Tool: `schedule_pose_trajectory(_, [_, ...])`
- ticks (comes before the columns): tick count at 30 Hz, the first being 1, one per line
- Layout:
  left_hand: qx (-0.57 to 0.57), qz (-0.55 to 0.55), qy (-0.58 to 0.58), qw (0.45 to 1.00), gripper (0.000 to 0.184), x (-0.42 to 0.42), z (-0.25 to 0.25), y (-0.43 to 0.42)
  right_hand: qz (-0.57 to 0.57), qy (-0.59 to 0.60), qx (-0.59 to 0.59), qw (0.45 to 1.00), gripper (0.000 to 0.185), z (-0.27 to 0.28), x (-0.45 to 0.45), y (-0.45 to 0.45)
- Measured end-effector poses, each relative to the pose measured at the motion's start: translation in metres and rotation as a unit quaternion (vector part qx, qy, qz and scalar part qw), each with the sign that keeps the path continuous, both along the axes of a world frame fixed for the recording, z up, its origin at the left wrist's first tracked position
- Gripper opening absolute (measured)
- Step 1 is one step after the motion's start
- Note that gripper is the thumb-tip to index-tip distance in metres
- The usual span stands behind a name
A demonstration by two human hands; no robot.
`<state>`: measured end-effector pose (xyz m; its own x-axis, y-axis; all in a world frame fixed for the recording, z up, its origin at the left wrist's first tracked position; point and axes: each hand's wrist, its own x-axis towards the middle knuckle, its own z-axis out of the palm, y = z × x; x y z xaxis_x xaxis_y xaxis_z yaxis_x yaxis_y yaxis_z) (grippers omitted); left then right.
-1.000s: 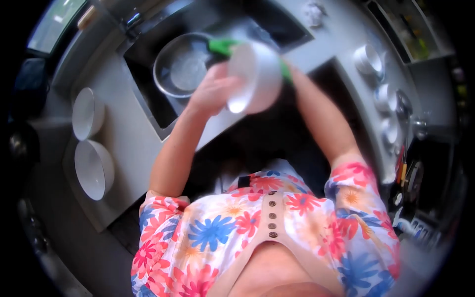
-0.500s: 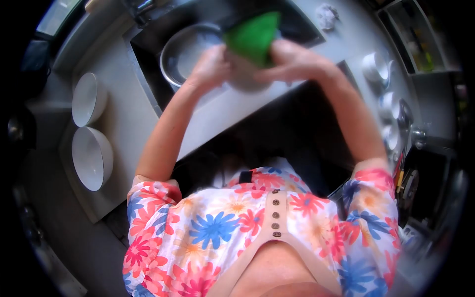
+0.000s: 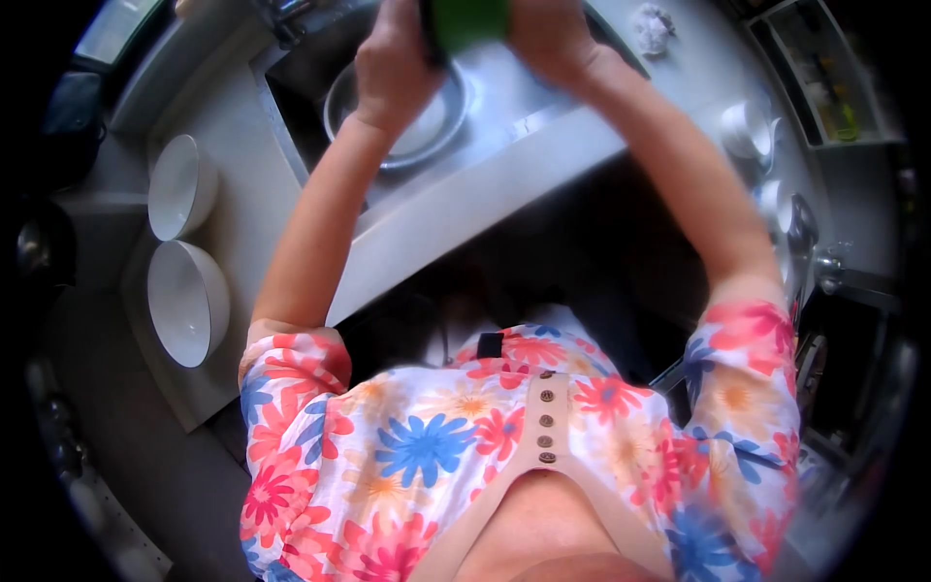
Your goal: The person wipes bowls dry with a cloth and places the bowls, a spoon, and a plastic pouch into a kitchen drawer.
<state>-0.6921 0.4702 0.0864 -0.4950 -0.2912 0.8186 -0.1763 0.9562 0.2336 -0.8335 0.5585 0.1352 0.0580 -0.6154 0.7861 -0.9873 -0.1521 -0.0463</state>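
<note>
Left hand (image 3: 396, 76) and right hand (image 3: 555, 39) shifted up to view's top edge, green cloth (image 3: 469, 19) between; finger closure cropped, cannot tell; cloth work seems unfinished

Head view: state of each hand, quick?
Left hand: beside green cloth, fingers cropped; grip can't be told.
Right hand: also beside it; can't tell.

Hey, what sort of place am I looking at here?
Most likely a kitchen, probably a home one, though that part is a guess. A metal basin sits in a sink with a tap, and two big white bowls rest on the counter.
</note>
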Motion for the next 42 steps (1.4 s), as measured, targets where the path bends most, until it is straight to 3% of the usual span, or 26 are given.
schedule_pose_trajectory(2, [-0.044, 0.001, -0.081, 0.996, 0.036, 0.002, -0.002, -0.014, -0.004, 0.047, -0.015, 0.999, 0.026, 0.015, 0.003, -0.003])
schedule_pose_trajectory(3, [-0.141, 0.027, -0.042, 0.989, 0.028, 0.000, -0.001, -0.016, 0.006, 0.058, -0.031, 0.998, 0.026, 0.022, 0.002, -0.005])
schedule_pose_trajectory(6, [-0.241, 0.029, -0.064, 0.968, 0.028, -0.003, 0.025, -0.015, 0.023, 0.079, -0.070, 0.994, 0.025, 0.034, -0.004, -0.012])
schedule_pose_trajectory(9, [-0.341, 0.029, -0.085, 0.936, 0.028, -0.008, 0.057, -0.012, 0.026, -0.062, -0.042, 0.997, 0.023, 0.038, -0.006, -0.013])
schedule_pose_trajectory(11, [-0.122, -0.039, 0.113, 0.985, 0.029, -0.008, 0.024, -0.030, 0.054, -0.234, -0.064, 0.969, 0.017, 0.025, -0.007, -0.015])
schedule_pose_trajectory(12, [-0.008, -0.044, 0.143, 0.989, 0.030, -0.016, 0.042, -0.008, 0.054, -0.313, -0.062, 0.946, 0.021, 0.014, -0.005, -0.015])
schedule_pose_trajectory(13, [0.037, 0.082, 0.053, 0.995, 0.032, -0.018, 0.039, -0.005, 0.049, -0.388, -0.063, 0.918, 0.025, -0.001, -0.005, -0.014])
schedule_pose_trajectory(14, [-0.047, 0.053, 0.127, 0.989, 0.036, -0.029, 0.047, 0.013, 0.155, -0.513, -0.060, 0.842, 0.018, -0.025, -0.005, -0.016])
schedule_pose_trajectory(17, [0.059, 0.021, 0.127, 0.990, 0.034, -0.032, 0.042, 0.041, 0.304, -0.749, -0.128, 0.575, 0.028, -0.047, 0.023, -0.009])
schedule_pose_trajectory(19, [0.098, 0.011, 0.110, 0.989, 0.042, -0.029, 0.025, 0.048, 0.233, -0.744, -0.081, 0.620, 0.029, -0.061, 0.015, -0.007])
schedule_pose_trajectory(21, [0.167, -0.001, 0.064, 0.984, 0.037, -0.027, 0.020, 0.053, 0.066, -0.572, 0.001, 0.818, 0.028, -0.054, -0.006, 0.019])
schedule_pose_trajectory(22, [0.191, -0.028, 0.031, 0.981, 0.036, -0.020, 0.021, 0.049, -0.021, -0.462, 0.049, 0.885, 0.027, -0.050, -0.011, 0.024])
schedule_pose_trajectory(23, [0.214, -0.051, -0.003, 0.975, 0.034, -0.018, 0.024, 0.050, -0.119, -0.175, -0.044, 0.976, 0.017, -0.049, -0.025, 0.025])
schedule_pose_trajectory(24, [0.313, -0.086, -0.011, 0.946, 0.033, -0.019, 0.036, 0.061, -0.139, -0.145, 0.026, 0.979, 0.011, -0.053, -0.031, 0.029])
schedule_pose_trajectory(25, [0.202, -0.057, -0.078, 0.975, 0.035, -0.021, 0.041, 0.058, -0.155, -0.115, 0.096, 0.977, 0.007, -0.058, -0.035, 0.032])
schedule_pose_trajectory(27, [0.151, -0.009, -0.178, 0.972, 0.040, -0.031, 0.043, 0.067, -0.146, -0.063, 0.093, 0.983, 0.010, -0.032, -0.027, 0.056])
schedule_pose_trajectory(29, [0.197, -0.055, -0.215, 0.955, 0.042, -0.036, 0.033, 0.062, -0.168, -0.087, 0.157, 0.969, 0.014, -0.015, -0.033, 0.075])
schedule_pose_trajectory(31, [0.096, -0.134, -0.039, 0.985, 0.044, -0.045, 0.038, 0.081, -0.131, -0.119, 0.092, 0.980, 0.013, -0.018, -0.041, 0.092])
schedule_pose_trajectory(33, [0.026, -0.109, 0.029, 0.993, 0.041, -0.061, 0.045, 0.107, -0.072, -0.308, 0.031, 0.948, 0.014, -0.027, -0.049, 0.113])
schedule_pose_trajectory(35, [0.114, -0.101, 0.036, 0.988, 0.037, -0.069, 0.054, 0.143, -0.001, -0.315, -0.065, 0.947, 0.022, -0.061, -0.058, 0.132])
schedule_pose_trajectory(36, [0.117, -0.104, 0.064, 0.986, 0.039, -0.077, 0.050, 0.160, 0.104, -0.494, -0.098, 0.858, 0.030, -0.066, -0.048, 0.142])
schedule_pose_trajectory(37, [0.122, -0.107, 0.090, 0.983, 0.041, -0.085, 0.046, 0.177, 0.205, -0.648, -0.122, 0.724, 0.038, -0.071, -0.037, 0.155])
schedule_pose_trajectory(38, [0.114, -0.113, 0.092, 0.983, 0.043, -0.090, 0.045, 0.196, 0.186, -0.805, -0.084, 0.557, 0.043, -0.062, -0.026, 0.175])
schedule_pose_trajectory(39, [0.091, -0.124, 0.086, 0.984, 0.044, -0.095, 0.041, 0.213, 0.216, -0.823, -0.122, 0.511, 0.044, -0.061, -0.020, 0.193])
schedule_pose_trajectory(41, [0.147, -0.170, 0.059, 0.973, 0.047, -0.100, 0.034, 0.244, 0.198, -0.829, -0.096, 0.514, 0.042, -0.078, -0.034, 0.231])
schedule_pose_trajectory(42, [0.176, -0.170, 0.035, 0.969, 0.048, -0.105, 0.028, 0.261, 0.133, -0.804, -0.080, 0.574, 0.042, -0.072, -0.038, 0.258])
